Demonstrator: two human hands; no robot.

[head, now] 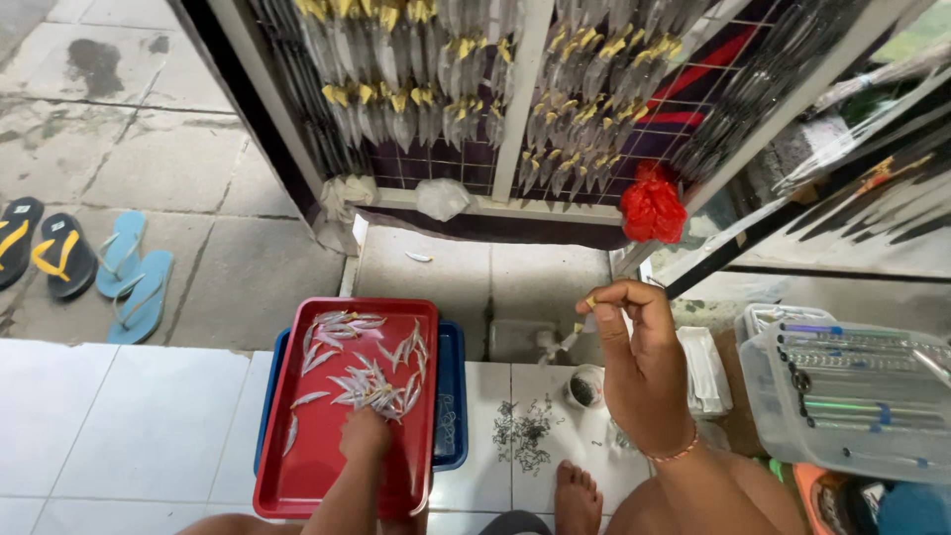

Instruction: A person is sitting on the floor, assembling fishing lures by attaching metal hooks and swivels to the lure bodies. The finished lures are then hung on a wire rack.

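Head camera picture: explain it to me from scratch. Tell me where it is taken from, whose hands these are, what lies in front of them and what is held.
The one picture comes from a camera worn on a person's head, looking down, so both hands are that person's own; there is no machine. The left hand reaches into a red tray and touches a scatter of small silvery fish-shaped pieces. The tray sits on a blue tray on a white tiled floor. The right hand is raised and pinches one small piece with a yellow end between its fingertips. Ahead stands a wire rack hung with many similar pieces. On the tiles lies a pile of tiny dark bits, beside a small pot and a clear box.
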